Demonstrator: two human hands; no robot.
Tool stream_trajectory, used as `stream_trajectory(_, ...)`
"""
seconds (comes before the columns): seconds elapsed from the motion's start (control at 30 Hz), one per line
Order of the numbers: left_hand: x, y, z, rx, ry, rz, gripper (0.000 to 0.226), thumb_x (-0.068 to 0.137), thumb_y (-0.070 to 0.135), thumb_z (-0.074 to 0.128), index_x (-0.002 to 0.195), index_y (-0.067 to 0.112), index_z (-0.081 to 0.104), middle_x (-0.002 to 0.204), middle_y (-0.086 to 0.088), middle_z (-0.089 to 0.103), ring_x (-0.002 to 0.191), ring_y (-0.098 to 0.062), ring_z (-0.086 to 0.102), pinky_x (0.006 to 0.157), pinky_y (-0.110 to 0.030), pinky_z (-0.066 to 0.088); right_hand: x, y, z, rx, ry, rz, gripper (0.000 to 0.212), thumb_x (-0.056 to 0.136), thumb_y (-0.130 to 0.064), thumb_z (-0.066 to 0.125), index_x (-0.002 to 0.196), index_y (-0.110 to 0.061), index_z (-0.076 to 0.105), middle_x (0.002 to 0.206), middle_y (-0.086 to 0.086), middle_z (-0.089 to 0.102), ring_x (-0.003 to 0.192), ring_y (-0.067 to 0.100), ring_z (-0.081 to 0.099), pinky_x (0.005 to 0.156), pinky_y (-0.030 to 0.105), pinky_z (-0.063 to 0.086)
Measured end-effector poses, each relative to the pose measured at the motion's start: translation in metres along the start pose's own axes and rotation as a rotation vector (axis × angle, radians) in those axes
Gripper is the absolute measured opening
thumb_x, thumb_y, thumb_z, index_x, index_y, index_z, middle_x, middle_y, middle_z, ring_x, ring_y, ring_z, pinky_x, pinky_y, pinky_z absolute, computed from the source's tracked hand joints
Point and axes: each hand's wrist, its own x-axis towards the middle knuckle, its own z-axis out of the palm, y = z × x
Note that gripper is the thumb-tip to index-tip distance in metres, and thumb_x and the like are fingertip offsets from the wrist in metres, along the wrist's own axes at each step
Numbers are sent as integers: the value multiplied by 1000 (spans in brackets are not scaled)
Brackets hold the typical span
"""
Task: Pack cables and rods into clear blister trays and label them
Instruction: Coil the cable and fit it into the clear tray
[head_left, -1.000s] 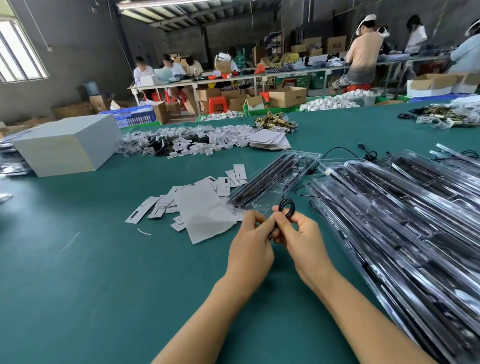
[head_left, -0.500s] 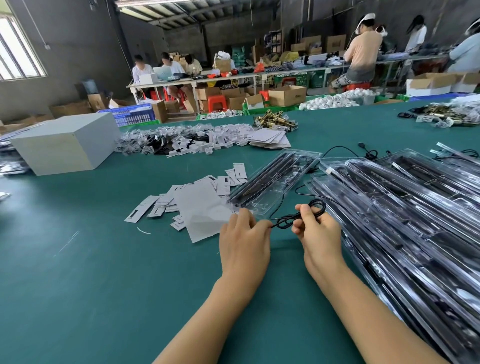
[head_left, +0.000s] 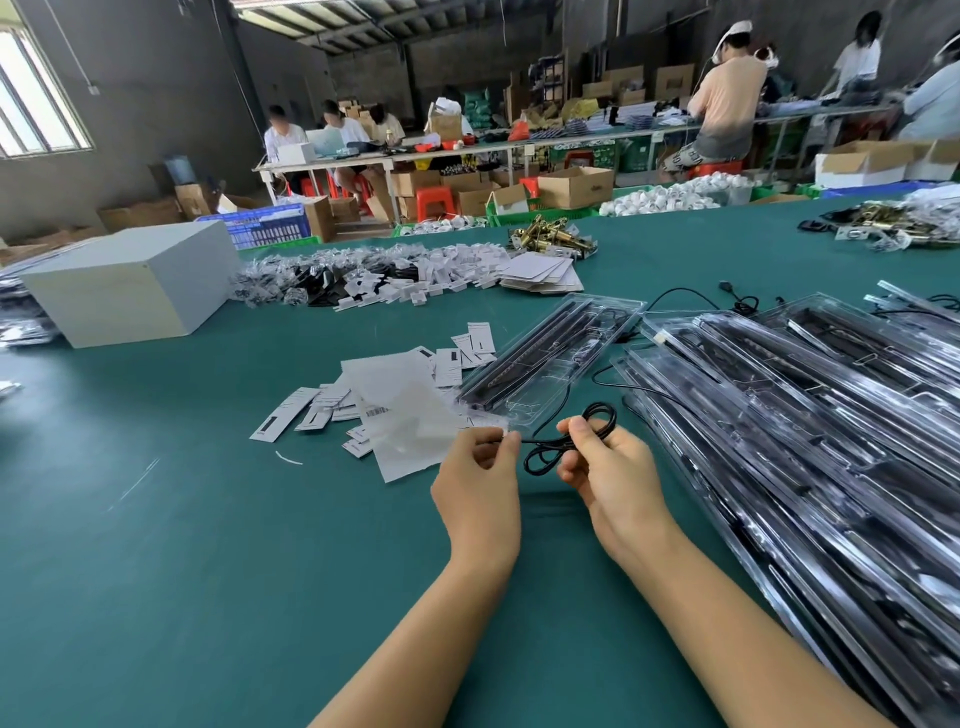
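Observation:
A thin black cable (head_left: 550, 451) is coiled into small loops between my two hands, above the green table (head_left: 208, 545). My right hand (head_left: 608, 467) grips the coil, with one loop sticking up past its fingers. My left hand (head_left: 478, 467) pinches the cable's free end. The cable's other run trails back to an open clear blister tray (head_left: 545, 358) with black rods in it, just beyond my hands. White paper labels (head_left: 410, 395) lie scattered left of that tray.
A big stack of filled clear blister trays (head_left: 805, 415) covers the table's right side. A white box (head_left: 130, 283) stands far left. Bagged parts and cards (head_left: 395, 275) lie across the middle; brass hardware (head_left: 550, 236) behind. People work at far tables.
My hands have drawn apart, the right one moving right and slightly away. The cable coil, earlier held upright between both hands, now stretches sideways between them.

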Motion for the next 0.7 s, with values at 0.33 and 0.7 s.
stream_trajectory(0.33, 9, -3, 1, -324, 35, -207, 19, 83, 22, 74, 92, 17, 58, 83, 0, 72, 87, -15, 68, 79, -30, 49, -2, 3, 2, -188, -103, -18, 18, 97, -14, 54, 83, -9, 65, 51, 0, 51, 47, 6, 48, 49, 20, 45)
stream_trajectory(0.7, 3, -1, 1, 21, -163, 191, 31, 97, 7, 50, 113, 26, 69, 99, 2, 59, 86, -5, 62, 73, -3, 39, -1, -6, 0, -109, -103, 21, 18, 98, -9, 50, 83, -7, 60, 48, -5, 46, 44, 5, 40, 47, 20, 35)
